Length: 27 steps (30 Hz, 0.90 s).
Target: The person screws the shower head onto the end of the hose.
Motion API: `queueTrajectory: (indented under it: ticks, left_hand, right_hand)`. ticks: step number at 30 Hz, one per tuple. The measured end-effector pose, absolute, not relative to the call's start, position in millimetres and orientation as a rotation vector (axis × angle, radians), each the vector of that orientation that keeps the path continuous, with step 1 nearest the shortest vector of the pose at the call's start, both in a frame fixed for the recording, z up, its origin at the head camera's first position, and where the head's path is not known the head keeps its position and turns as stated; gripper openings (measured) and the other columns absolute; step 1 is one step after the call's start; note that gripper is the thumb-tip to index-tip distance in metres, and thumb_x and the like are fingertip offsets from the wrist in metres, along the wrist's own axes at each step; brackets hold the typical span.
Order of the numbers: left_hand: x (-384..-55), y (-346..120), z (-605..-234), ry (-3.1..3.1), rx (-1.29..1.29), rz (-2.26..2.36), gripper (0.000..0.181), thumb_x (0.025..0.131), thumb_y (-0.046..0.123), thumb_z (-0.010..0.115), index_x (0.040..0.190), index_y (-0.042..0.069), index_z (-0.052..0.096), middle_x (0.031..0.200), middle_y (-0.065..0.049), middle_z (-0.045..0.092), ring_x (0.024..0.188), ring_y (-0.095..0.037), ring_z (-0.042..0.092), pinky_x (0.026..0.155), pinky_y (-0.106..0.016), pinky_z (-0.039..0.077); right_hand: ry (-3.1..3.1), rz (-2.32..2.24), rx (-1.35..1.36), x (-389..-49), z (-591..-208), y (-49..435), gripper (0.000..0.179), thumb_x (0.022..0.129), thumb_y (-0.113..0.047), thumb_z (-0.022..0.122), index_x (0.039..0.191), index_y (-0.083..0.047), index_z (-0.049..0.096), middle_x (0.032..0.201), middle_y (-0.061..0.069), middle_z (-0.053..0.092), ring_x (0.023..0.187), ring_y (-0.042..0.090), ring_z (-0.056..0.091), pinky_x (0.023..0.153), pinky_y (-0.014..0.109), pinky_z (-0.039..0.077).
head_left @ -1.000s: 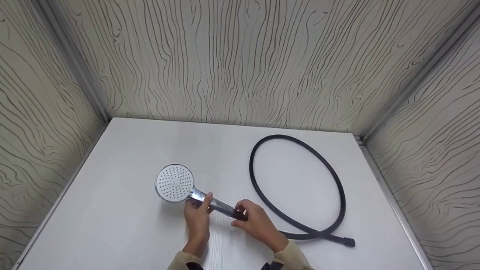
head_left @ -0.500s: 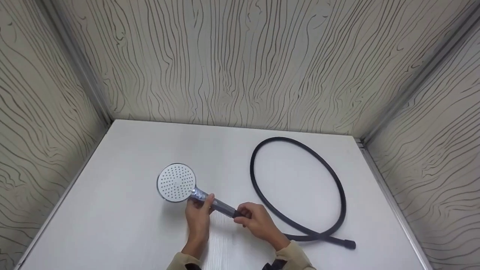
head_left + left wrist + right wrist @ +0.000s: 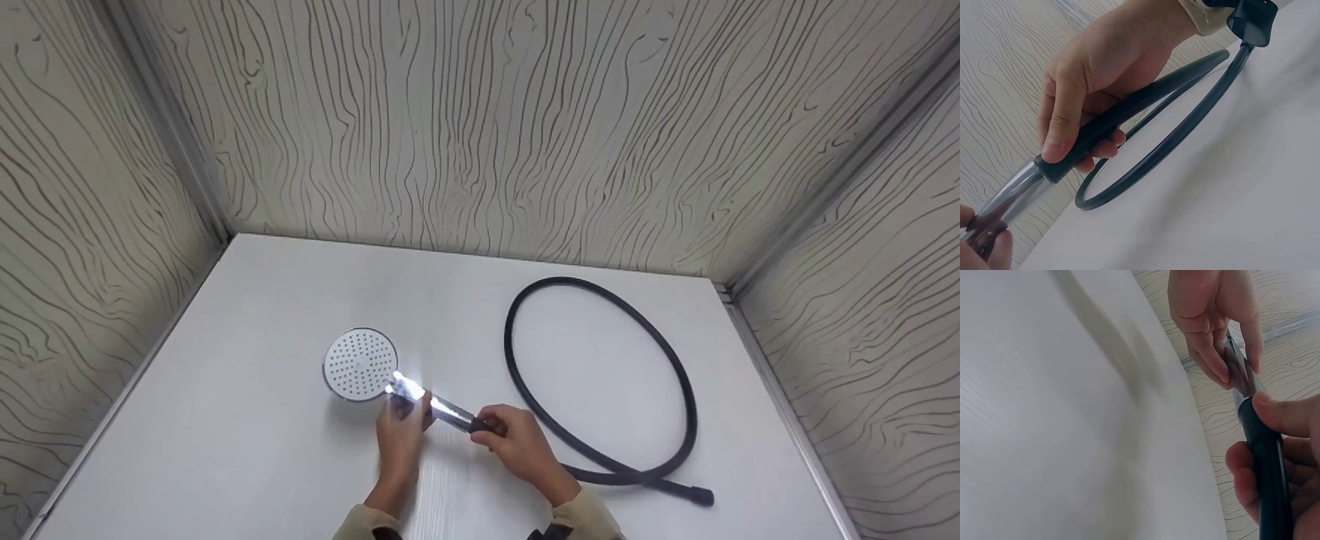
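Note:
A chrome shower head (image 3: 360, 365) with a round, dotted white face is held over the white table. My left hand (image 3: 401, 435) grips the upper part of its handle, which reflects a bright glare in the head view. Against the lower end of the chrome handle (image 3: 1016, 191) sits the dark end collar of a black shower hose (image 3: 1129, 107). My right hand (image 3: 521, 446) pinches this collar between thumb and fingers, as the right wrist view also shows. No gap shows between collar and handle. The palm side of the right hand hides part of the hose.
The rest of the hose lies in a large loop on the right of the table (image 3: 247, 390). Its free end (image 3: 702, 496) points toward the front right. Wood-patterned walls (image 3: 450, 135) enclose the table at the back and both sides.
The right thumb and fingers have shifted and drawn closer round the hose collar. The shower head appears slightly farther right, and glare now shows on its handle. The left hand keeps its grip.

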<state>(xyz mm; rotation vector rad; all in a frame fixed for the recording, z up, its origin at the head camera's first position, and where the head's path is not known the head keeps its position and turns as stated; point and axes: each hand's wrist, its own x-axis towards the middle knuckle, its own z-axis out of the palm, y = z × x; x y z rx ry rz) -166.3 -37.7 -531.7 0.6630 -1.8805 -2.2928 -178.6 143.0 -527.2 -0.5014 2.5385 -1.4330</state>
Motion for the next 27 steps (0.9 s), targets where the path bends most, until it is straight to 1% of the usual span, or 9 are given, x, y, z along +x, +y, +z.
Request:
queueTrajectory:
  ticks: [3,6,8,9,12,16,20,23,27]
  left_hand:
    - [-165.9,-37.2,-533.0,-1.879,0.693,-2.286,0.045,0.095,0.015,0.063,0.133,-0.004,0.048,0.120,-0.024,0.062,0.113,-0.035,0.064,0.088,-0.029,0.058]
    - [-166.6,-36.5,-535.0,-1.847,0.718,-2.260,0.039,0.093,0.015,0.065,0.124,-0.005,0.053,0.112,-0.020,0.065,0.104,-0.030,0.068,0.085,-0.027,0.058]
    - [-166.9,-35.5,-536.1,-1.823,0.736,-2.254,0.034,0.092,0.013,0.067,0.117,-0.006,0.055,0.106,-0.017,0.065,0.098,-0.027,0.069,0.082,-0.027,0.059]
    - [-167.1,-35.3,-536.6,-1.808,0.739,-2.262,0.033,0.092,0.012,0.067,0.116,-0.007,0.054,0.106,-0.017,0.064,0.096,-0.025,0.069,0.082,-0.027,0.059]
    - [-167.0,-34.7,-538.0,-1.795,0.735,-2.267,0.039,0.092,0.011,0.066,0.121,-0.009,0.049,0.107,-0.019,0.061,0.093,-0.022,0.069,0.081,-0.027,0.060]
    - [-166.4,-34.6,-538.0,-1.828,0.766,-2.232,0.048,0.094,0.015,0.063,0.130,-0.008,0.042,0.109,-0.019,0.057,0.088,-0.017,0.065,0.076,-0.025,0.059]
    - [-168.0,-34.6,-536.0,-1.813,0.785,-2.222,0.045,0.093,0.014,0.065,0.126,-0.008,0.043,0.102,-0.017,0.058,0.079,-0.014,0.063,0.069,-0.023,0.057]
    - [-168.8,-34.9,-534.4,-1.819,0.753,-2.250,0.045,0.094,0.016,0.064,0.126,-0.008,0.044,0.104,-0.018,0.058,0.082,-0.014,0.065,0.072,-0.024,0.059]
    - [-166.6,-35.3,-534.5,-1.877,0.706,-2.287,0.047,0.096,0.018,0.061,0.129,-0.009,0.043,0.113,-0.024,0.057,0.096,-0.024,0.068,0.084,-0.029,0.059]
  right_hand:
    - [2.554,-1.397,-0.512,-178.9,-525.9,142.5,0.014,0.086,-0.019,0.073,0.096,-0.010,0.069,0.082,0.001,0.069,0.066,0.001,0.056,0.059,0.018,0.050]
    - [2.606,-1.320,-0.543,-178.2,-525.7,141.7,0.013,0.086,-0.019,0.073,0.097,-0.012,0.069,0.084,-0.002,0.069,0.068,0.000,0.055,0.061,0.017,0.049]
    - [2.649,-1.264,-0.571,-177.1,-526.2,141.4,0.013,0.086,-0.019,0.073,0.097,-0.013,0.069,0.085,-0.003,0.069,0.068,0.000,0.055,0.062,0.017,0.049]
    - [2.670,-1.236,-0.583,-176.2,-526.7,141.5,0.013,0.086,-0.019,0.073,0.098,-0.013,0.069,0.085,-0.003,0.069,0.068,0.000,0.054,0.062,0.016,0.049]
    - [2.722,-1.150,-0.606,-173.5,-528.3,142.5,0.015,0.086,-0.021,0.073,0.098,-0.013,0.069,0.087,-0.004,0.069,0.070,-0.002,0.053,0.062,0.016,0.048]
    - [2.752,-1.082,-0.626,-170.6,-529.7,143.7,0.018,0.085,-0.025,0.074,0.098,-0.012,0.071,0.085,-0.006,0.068,0.070,-0.003,0.050,0.062,0.016,0.046]
    - [2.772,-1.120,-0.655,-169.9,-530.3,143.7,0.016,0.085,-0.023,0.074,0.096,-0.012,0.072,0.080,-0.006,0.066,0.068,-0.002,0.049,0.060,0.016,0.045]
    - [2.818,-1.148,-0.665,-170.1,-530.9,144.0,0.013,0.085,-0.021,0.074,0.094,-0.012,0.072,0.078,-0.006,0.065,0.067,-0.002,0.049,0.060,0.016,0.044]
    - [2.853,-1.149,-0.631,-169.2,-532.6,144.5,0.012,0.085,-0.021,0.074,0.093,-0.013,0.072,0.077,-0.007,0.064,0.068,-0.001,0.050,0.061,0.016,0.045]
